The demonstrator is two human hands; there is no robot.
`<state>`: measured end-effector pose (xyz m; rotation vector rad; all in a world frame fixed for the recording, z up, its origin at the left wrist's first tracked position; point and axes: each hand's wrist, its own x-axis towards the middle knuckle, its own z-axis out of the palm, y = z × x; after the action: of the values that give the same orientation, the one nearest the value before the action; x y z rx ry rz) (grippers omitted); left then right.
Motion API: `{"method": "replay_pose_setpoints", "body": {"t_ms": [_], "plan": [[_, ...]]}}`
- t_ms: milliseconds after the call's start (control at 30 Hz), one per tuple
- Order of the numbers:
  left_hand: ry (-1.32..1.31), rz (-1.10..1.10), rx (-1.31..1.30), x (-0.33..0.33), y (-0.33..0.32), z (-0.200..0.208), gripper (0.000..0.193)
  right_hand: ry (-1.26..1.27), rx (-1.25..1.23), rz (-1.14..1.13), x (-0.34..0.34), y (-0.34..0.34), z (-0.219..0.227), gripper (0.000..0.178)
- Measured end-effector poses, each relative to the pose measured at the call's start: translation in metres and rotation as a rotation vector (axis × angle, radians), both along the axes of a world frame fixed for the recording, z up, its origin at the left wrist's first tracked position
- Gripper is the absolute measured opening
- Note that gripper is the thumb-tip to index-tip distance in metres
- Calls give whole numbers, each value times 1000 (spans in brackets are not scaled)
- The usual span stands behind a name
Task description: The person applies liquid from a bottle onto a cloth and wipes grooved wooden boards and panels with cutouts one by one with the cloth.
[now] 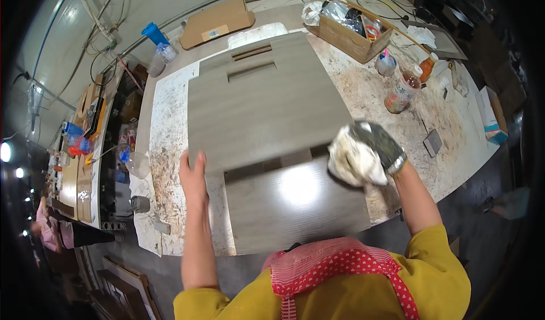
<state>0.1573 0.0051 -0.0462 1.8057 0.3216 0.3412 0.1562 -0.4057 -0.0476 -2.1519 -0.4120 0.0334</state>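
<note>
A grey wood-grain panel (261,115) with a slot cut near its far end lies over other panels, its near edge slightly blurred. My bare left hand (194,181) grips its near left corner, thumb on top and fingers at the side edge. In a dark glove, my right hand (381,147) is closed round a crumpled white cloth (355,158) at the near right corner. Closer to my body, a second grey panel (295,206) shows a bright lamp reflection. Another slotted panel edge (252,53) peeks out at the far end.
The stained white worktable (164,144) carries a cardboard box (352,39) of odds and ends. Bottles (402,93) and a small dark block (432,143) sit at right. Blue cup (153,33) and flat cardboard (218,22) stand far left. Another person (54,229) is off left.
</note>
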Motion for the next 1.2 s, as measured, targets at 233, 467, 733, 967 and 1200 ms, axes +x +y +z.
{"method": "replay_pose_setpoints", "body": {"t_ms": [233, 467, 733, 967, 1200], "plan": [[364, -208, -1067, -52, 43, -32, 49, 535, 372, -301, -79, -13, -8, 29], [312, -430, -815, -77, -20, -26, 48, 357, -291, -192, -122, -66, -15, 22], [418, -484, -771, -126, -52, -9, 49, -730, -836, 51, -106, 65, 10, 31], [559, -379, -973, -141, -46, -66, 46, -562, -364, 337, -53, 189, -58, 34], [511, -396, -1045, -145, -47, -82, 45, -547, -368, 203, -17, 206, -18, 26]]}}
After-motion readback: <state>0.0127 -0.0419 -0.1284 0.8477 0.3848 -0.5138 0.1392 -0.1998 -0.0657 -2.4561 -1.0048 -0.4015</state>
